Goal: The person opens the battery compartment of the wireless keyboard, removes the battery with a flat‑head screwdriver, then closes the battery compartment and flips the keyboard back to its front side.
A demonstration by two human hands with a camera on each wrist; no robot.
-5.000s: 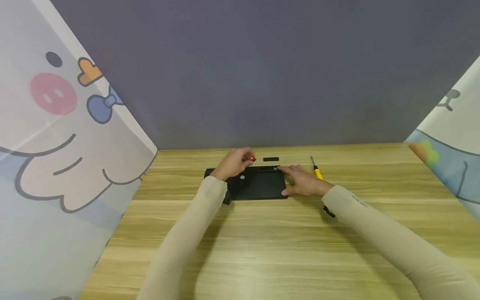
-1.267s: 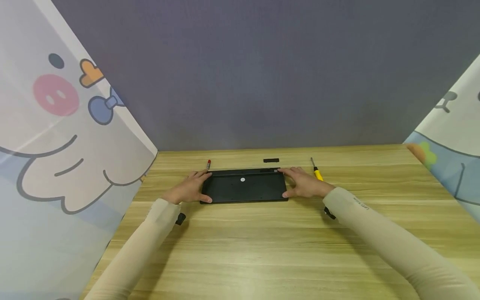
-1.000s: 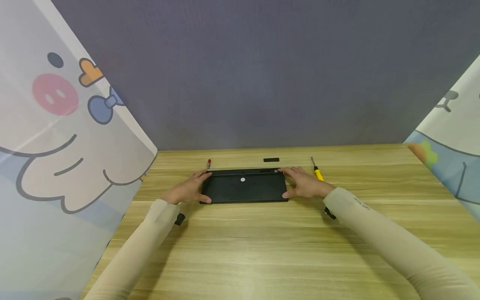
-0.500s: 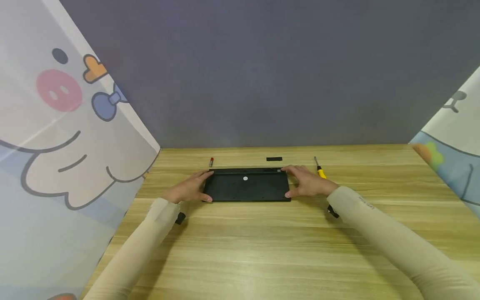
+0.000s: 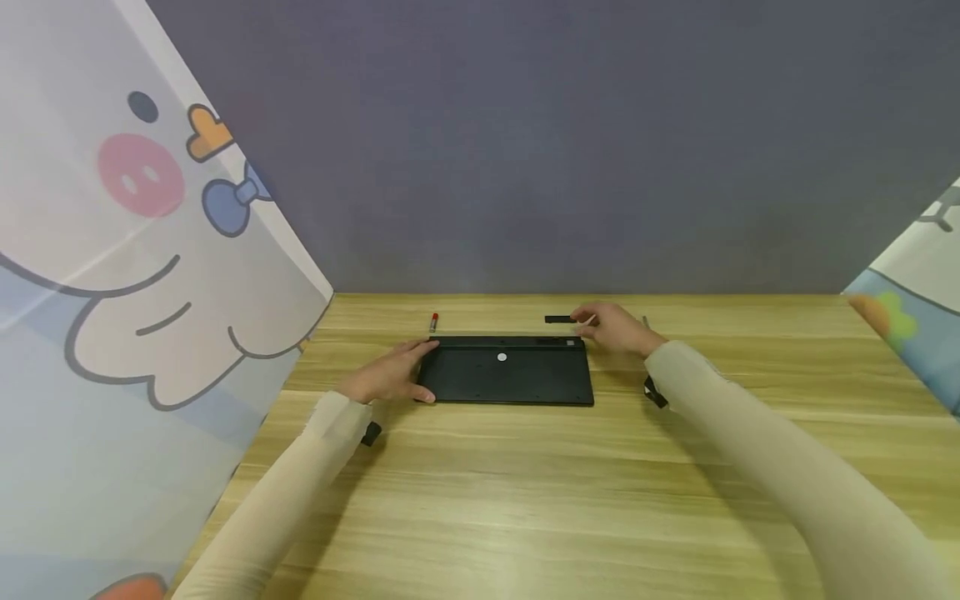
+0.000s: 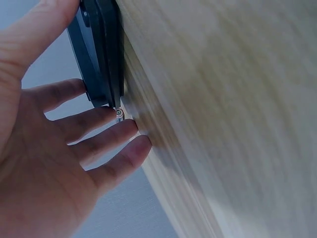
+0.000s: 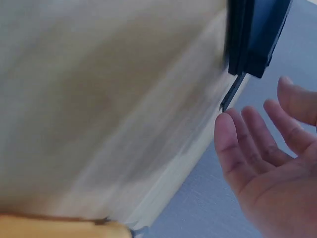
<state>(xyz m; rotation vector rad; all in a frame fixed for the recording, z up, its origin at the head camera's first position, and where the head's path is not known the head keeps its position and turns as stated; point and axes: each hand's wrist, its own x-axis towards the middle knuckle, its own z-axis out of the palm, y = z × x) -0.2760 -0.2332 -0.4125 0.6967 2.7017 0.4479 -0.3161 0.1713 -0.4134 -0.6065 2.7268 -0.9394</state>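
Note:
A black keyboard [image 5: 502, 375] lies upside down on the wooden table, with a round white sticker on its back. My left hand [image 5: 390, 377] rests at its left end, thumb at the near corner and straight fingers at the far corner. In the left wrist view, the thumb and index finger touch the keyboard [image 6: 101, 54]. My right hand [image 5: 613, 327] is beyond the keyboard's far right corner, its fingertips right at a thin black cover strip [image 5: 558, 319]. The right wrist view shows those fingers loosely extended beside the cover strip [image 7: 232, 93], not wrapped round it.
A red and silver battery [image 5: 433, 322] lies behind the keyboard's far left corner. Mostly hidden behind the right hand is a screwdriver [image 5: 646, 321]; its yellow handle [image 7: 59, 226] shows in the right wrist view. A grey wall [image 5: 570, 167] borders the table's far edge.
My left hand earlier held the battery, then set it behind the keyboard and came to the left end. Just now my right hand left the keyboard's right end and moved back to the cover strip.

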